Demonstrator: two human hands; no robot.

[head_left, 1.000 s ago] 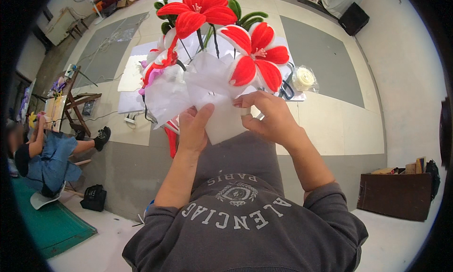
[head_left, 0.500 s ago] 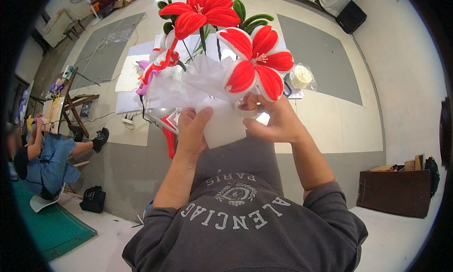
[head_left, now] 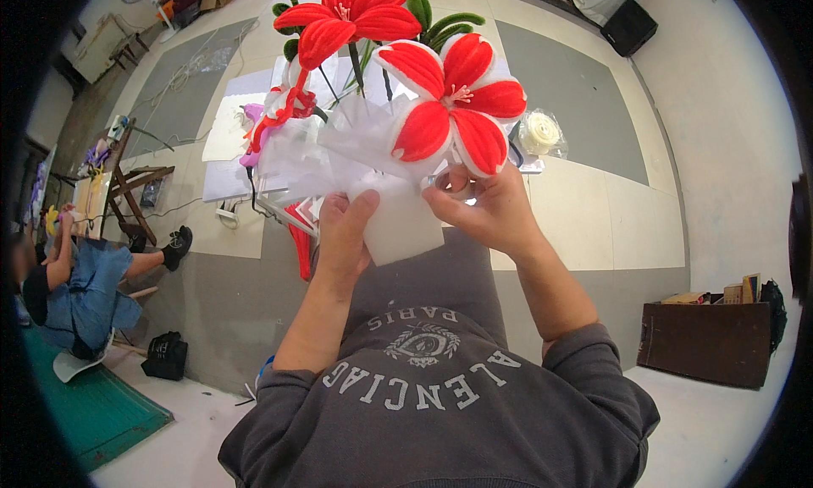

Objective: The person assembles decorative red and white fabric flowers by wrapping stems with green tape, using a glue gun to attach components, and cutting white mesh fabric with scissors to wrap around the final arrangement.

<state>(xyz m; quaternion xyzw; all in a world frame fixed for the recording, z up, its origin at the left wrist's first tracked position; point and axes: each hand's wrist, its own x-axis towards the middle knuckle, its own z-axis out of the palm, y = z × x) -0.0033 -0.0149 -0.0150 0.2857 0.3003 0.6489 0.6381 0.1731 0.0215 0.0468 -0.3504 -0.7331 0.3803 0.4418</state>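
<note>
Left hand (head_left: 345,230) pinches white wrapping paper (head_left: 398,230) on the near side of the counter (head_left: 224,180), seemingly steadying it below the white-edged red chenille lily (head_left: 464,99), while the right hand (head_left: 495,210) curls by its right edge, grip unclear.

At the frame's centre, the left hand (head_left: 345,234) pinches white wrapping paper (head_left: 405,227); the right hand (head_left: 493,210) curls near its right edge. A red flower (head_left: 383,24) and a white-edged red flower (head_left: 423,132) fill the upper centre. A seated person (head_left: 89,297) occupies the far left, a brown box (head_left: 703,342) the lower right.
</note>
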